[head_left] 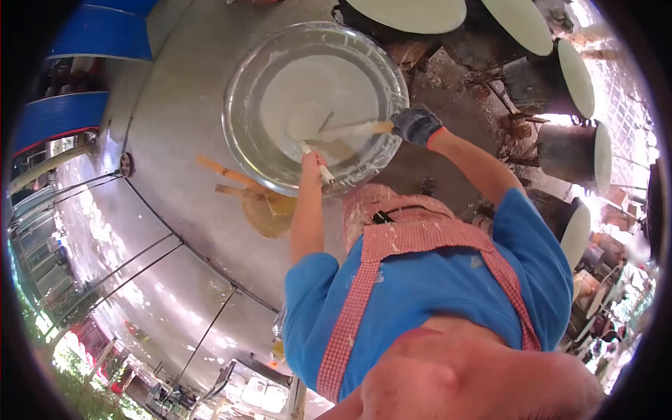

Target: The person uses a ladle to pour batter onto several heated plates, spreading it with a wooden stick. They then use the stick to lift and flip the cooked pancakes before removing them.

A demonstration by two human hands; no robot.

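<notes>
A wide metal basin holds a milky white liquid, with white smears on its inner wall. My bare left hand is closed around a white-handled tool at the basin's near side. That tool's far end dips into the liquid and cannot be made out clearly. On the right, my right hand wears a dark glove and grips a long pale stick-like tool coated in white. It reaches across the basin from the right rim, its thin dark tip close to the liquid.
Wooden-handled tools and a round tan piece lie on the floor left of the basin. Several dark drums with pale round lids stand along the right. Metal rails and blue panels are on the left.
</notes>
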